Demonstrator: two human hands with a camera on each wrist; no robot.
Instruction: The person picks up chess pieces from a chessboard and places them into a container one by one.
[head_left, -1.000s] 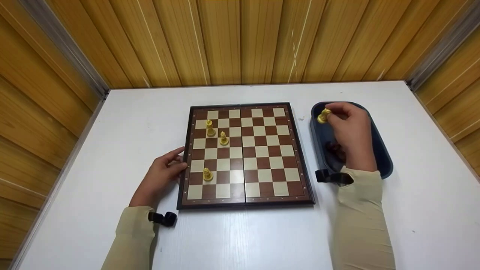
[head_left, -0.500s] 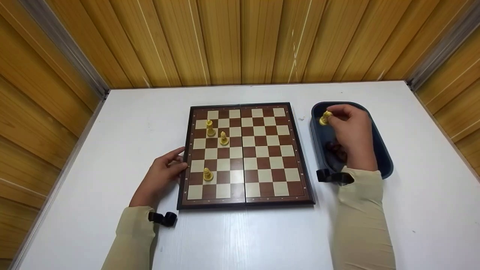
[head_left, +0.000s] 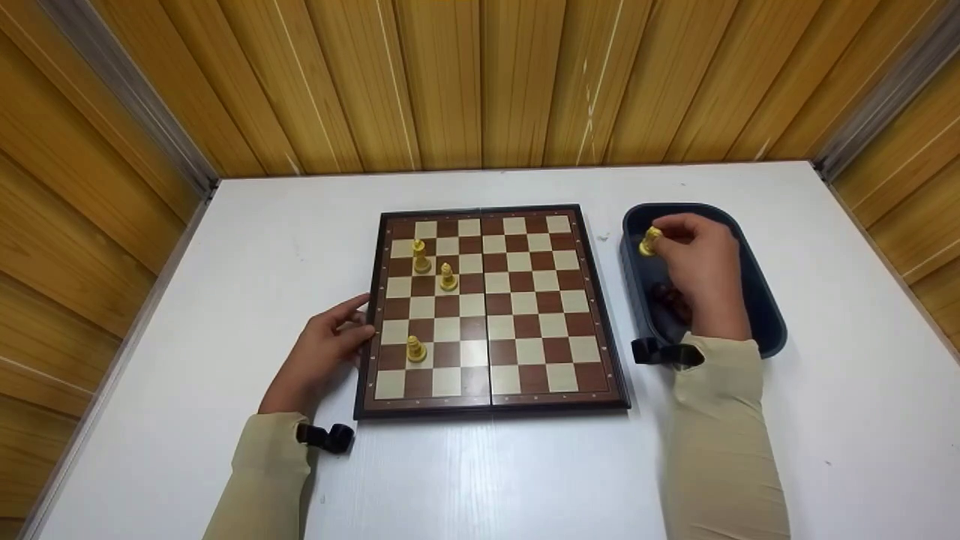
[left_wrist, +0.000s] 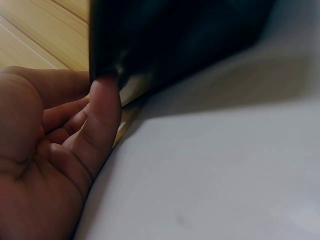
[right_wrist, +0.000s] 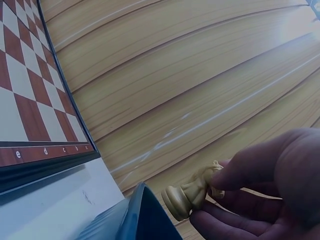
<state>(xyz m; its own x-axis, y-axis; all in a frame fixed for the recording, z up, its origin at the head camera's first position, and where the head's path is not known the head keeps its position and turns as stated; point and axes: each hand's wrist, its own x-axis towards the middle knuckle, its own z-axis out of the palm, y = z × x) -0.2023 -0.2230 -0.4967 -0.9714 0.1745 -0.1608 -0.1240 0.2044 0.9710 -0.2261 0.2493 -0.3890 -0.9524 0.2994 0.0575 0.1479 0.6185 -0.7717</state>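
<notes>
In the head view, my right hand (head_left: 701, 266) pinches a gold chess knight (head_left: 649, 242) by its upper part, over the far end of a dark blue bin. The right wrist view shows the knight (right_wrist: 192, 192) tilted, its round base pointing away from the fingers. My left hand (head_left: 319, 349) touches the left edge of a brown and cream chessboard (head_left: 499, 307) with thumb and forefinger; in the left wrist view, the thumb (left_wrist: 106, 105) lies against the dark edge. Three gold chess pieces stand on the board's left half: one tall piece (head_left: 421, 257), another (head_left: 448, 277) beside it, and one (head_left: 415, 349) nearer.
The dark blue bin (head_left: 765, 322) stands right of the board, with dark reddish pieces (head_left: 670, 300) inside, partly hidden by my right hand. Both rest on a white table (head_left: 540, 472). Wood-look panel walls (head_left: 517, 82) rise behind and on both sides.
My right hand has lowered slightly toward me with the knight, which now sits more upright in the head view. The left hand, the board and its pieces have not moved.
</notes>
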